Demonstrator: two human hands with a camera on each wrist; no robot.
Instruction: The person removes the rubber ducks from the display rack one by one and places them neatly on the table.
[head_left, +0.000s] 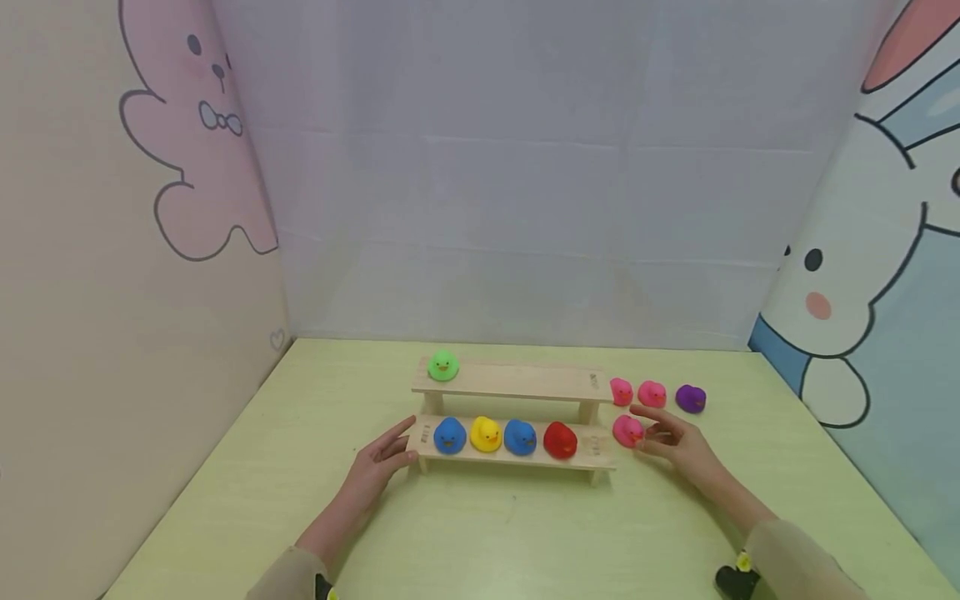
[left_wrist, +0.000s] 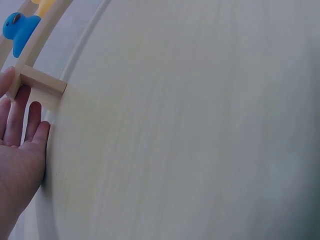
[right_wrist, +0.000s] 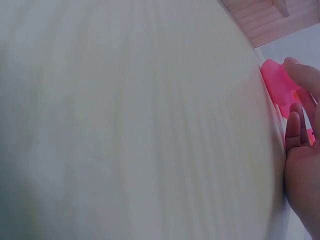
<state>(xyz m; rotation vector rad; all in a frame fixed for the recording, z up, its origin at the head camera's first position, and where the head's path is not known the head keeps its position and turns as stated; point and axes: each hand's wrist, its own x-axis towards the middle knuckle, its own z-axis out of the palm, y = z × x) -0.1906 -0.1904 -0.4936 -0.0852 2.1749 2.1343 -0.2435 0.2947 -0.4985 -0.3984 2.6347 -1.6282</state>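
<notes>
Right hand (head_left: pixel 681 442): at glossy pink toy duck (head_left: pixel 626 431), beside lower shelf; grip unclear
Left hand (head_left: pixel 377 458): straight fingers touching pale wooden lower shelf (head_left: pixel 597 452)
Head view alone: green duck (head_left: pixel 443 366), upper shelf (head_left: pixel 517 380)
Lower shelf: four toy ducks (head_left: pixel 486 434)

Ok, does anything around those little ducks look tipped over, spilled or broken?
Nothing stands out: the green duck sits upright on the upper board, four ducks sit upright on the lower board, and no spill or damage shows.
</notes>
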